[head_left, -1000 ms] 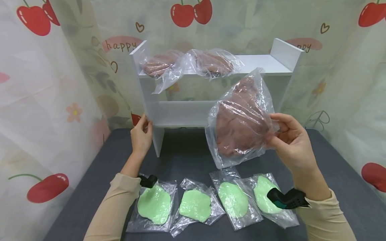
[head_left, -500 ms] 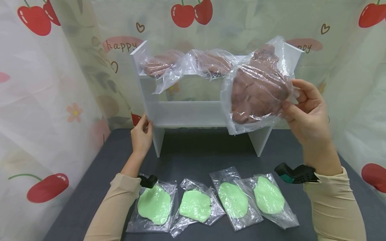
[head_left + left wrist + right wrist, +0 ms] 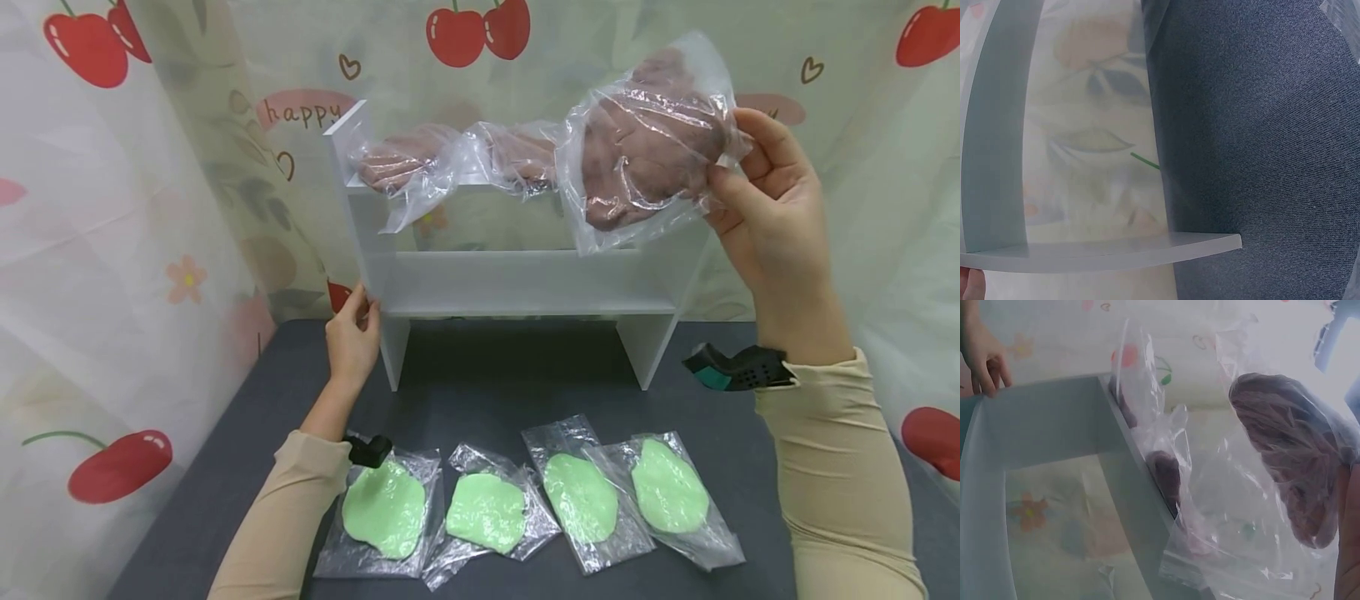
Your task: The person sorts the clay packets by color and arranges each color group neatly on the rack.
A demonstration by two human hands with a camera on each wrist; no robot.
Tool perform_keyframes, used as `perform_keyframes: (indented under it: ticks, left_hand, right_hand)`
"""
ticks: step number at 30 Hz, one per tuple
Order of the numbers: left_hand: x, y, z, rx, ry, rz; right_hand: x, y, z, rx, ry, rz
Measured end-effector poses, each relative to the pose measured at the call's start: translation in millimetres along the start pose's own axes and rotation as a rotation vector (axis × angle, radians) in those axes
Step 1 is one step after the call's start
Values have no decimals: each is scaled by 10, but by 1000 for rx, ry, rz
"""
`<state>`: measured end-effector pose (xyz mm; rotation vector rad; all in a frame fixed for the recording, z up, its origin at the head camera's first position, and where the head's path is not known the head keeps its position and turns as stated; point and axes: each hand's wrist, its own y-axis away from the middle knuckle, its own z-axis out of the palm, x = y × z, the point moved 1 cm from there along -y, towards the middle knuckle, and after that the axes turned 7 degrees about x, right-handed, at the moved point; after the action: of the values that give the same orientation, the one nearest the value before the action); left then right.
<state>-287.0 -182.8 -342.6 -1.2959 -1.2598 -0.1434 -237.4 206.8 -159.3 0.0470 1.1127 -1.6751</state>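
My right hand (image 3: 783, 200) pinches the right edge of a clear plastic bag holding a brown, clay-like lump (image 3: 652, 146). It is raised in front of the right end of the white shelf unit's top board, hiding that end. In the right wrist view, the same bagged lump (image 3: 1291, 456) hangs beside the top board. Two more bagged brown lumps (image 3: 401, 158) lie on the left and middle of the top board. My left hand (image 3: 351, 342) holds the left side panel of the white shelf unit (image 3: 517, 283) between thumb and fingers, low down.
Several clear bags with flat green pieces (image 3: 486, 510) lie in a row on the dark tabletop (image 3: 517, 358), in front of the shelf unit. A printed curtain (image 3: 187, 167) closes in the back and both sides.
My right hand has lifted the bagged brown lump up and slightly right, from before the lower shelf to the top board's height. The left hand has stayed on the side panel.
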Motion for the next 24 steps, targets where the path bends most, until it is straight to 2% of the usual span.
perform_keyframes:
  ticks: [6, 9, 14, 18, 24]
  left_hand:
    - [-15, 1, 7, 0, 7, 3]
    - [-20, 1, 7, 0, 9, 5]
    - [-20, 1, 7, 1, 13, 5]
    - [-14, 1, 7, 1, 14, 5]
    - [-6, -1, 5, -3, 11, -4]
  right_hand:
    - [-14, -222, -43, 85, -42, 69]
    - [0, -325, -84, 129, -24, 71]
    - [35, -458, -173, 237, 67, 88]
    - [56, -537, -232, 320, 150, 144]
    - [75, -571, -274, 403, 403, 180]
